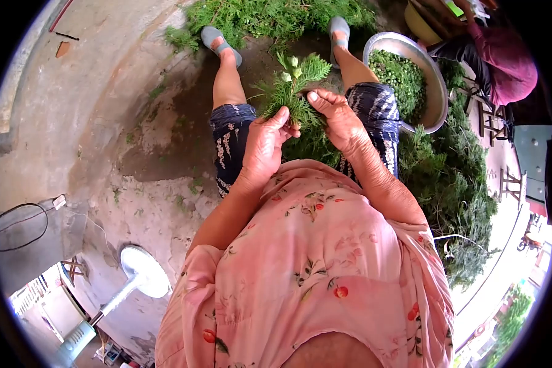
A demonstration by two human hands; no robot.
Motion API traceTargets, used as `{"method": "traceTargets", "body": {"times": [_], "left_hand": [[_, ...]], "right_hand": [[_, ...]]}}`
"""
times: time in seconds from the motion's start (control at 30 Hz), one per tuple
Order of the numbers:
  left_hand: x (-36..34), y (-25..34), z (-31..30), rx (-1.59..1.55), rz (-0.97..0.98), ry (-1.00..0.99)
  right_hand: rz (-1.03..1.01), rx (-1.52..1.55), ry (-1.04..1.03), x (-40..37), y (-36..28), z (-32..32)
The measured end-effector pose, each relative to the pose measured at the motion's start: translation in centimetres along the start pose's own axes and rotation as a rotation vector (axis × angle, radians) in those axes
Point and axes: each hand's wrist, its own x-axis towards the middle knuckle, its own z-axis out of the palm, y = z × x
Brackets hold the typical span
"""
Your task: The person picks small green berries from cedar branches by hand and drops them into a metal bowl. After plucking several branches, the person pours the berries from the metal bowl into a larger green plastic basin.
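A leafy green conifer sprig [283,97] with a few pale green cones at its top is held up between my knees. My left hand [265,142] pinches its lower part between thumb and fingers. On the other side, my right hand [342,121] is closed on the same sprig, thumb uppermost and fingers partly hidden behind the leaves. The two hands are close together but apart. To the right of my knee sits a wide metal basin [437,92] holding many small green pieces [398,76], apparently picked cones.
Cut conifer branches [270,18] lie beyond my feet, and a larger heap [460,202] runs down my right side. Another person in a purple top [509,61] sits at the upper right near a wooden stool [492,122]. A standing fan [144,272] is at the lower left.
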Motion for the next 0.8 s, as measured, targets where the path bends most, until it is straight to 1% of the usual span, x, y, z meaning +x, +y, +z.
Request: {"method": "traceTargets", "body": {"times": [0.07, 0.1, 0.13, 0.17, 0.2, 0.27, 0.33, 0.37, 0.4, 0.43, 0.47, 0.53, 0.57, 0.63, 0.67, 0.73, 0.77, 0.8], "left_hand": [[0.0, -0.1, 0.3, 0.038, 0.027, -0.045], [-0.1, -0.2, 0.5, 0.039, 0.031, -0.038], [-0.3, -0.3, 0.9, 0.12, 0.094, -0.02], [-0.3, -0.2, 1.1, 0.199, 0.155, -0.001], [-0.3, -0.2, 1.0, 0.201, 0.156, 0.007], [-0.3, -0.3, 0.9, 0.402, 0.293, 0.004], [0.2, -0.8, 1.0, 0.39, 0.282, 0.042], [0.4, -1.1, 1.4, 0.3, 0.299, 0.015], [0.6, -1.2, 1.7, 0.208, 0.316, -0.012], [1.1, -1.5, 1.4, 0.242, 0.304, -0.006], [1.3, -1.6, 1.3, 0.245, 0.3, -0.007], [1.6, -1.4, 1.8, 0.275, 0.26, 0.057], [1.6, -1.2, 2.1, 0.276, 0.26, 0.058], [1.4, -0.7, 2.9, 0.158, 0.159, 0.046], [1.6, -0.9, 2.6, 0.158, 0.156, 0.05], [2.1, -1.3, 2.0, 0.056, 0.075, 0.104], [2.0, -1.3, 1.6, 0.055, 0.031, 0.067], [2.0, -1.2, 1.5, 0.053, 0.029, 0.069]], "right_hand": [[0.112, 0.295, -0.075, -0.4, -0.3, -0.4], [0.107, 0.252, -0.094, 0.0, 0.0, -1.0], [0.11, 0.255, -0.102, 0.1, 0.1, -1.6], [0.014, -0.014, -0.131, 0.2, 0.3, -2.0], [-0.082, -0.281, -0.159, 0.2, 0.4, -2.1], [0.003, -0.011, -0.208, -0.2, 0.9, -1.7], [0.009, -0.057, -0.196, -0.6, 0.5, -0.9], [0.012, -0.05, -0.19, -0.6, 0.8, -1.2], [-0.045, -0.136, -0.142, -0.4, 1.1, -1.5], [-0.104, -0.223, -0.095, -0.1, 1.4, -1.7], [-0.103, -0.219, -0.091, 0.2, 1.9, -2.0], [-0.122, -0.251, 0.007, 0.7, 2.4, -2.3], [-0.121, -0.25, 0.006, 0.8, 2.5, -2.4], [-0.124, -0.243, -0.092, 0.7, 2.3, -1.9], [-0.119, -0.241, -0.093, 0.8, 2.5, -1.9], [-0.009, -0.1, -0.072, 1.0, 2.9, -1.9], [-0.021, -0.138, -0.07, 1.0, 2.8, -2.0], [-0.017, -0.139, -0.069, 0.8, 2.1, -1.9]]}}
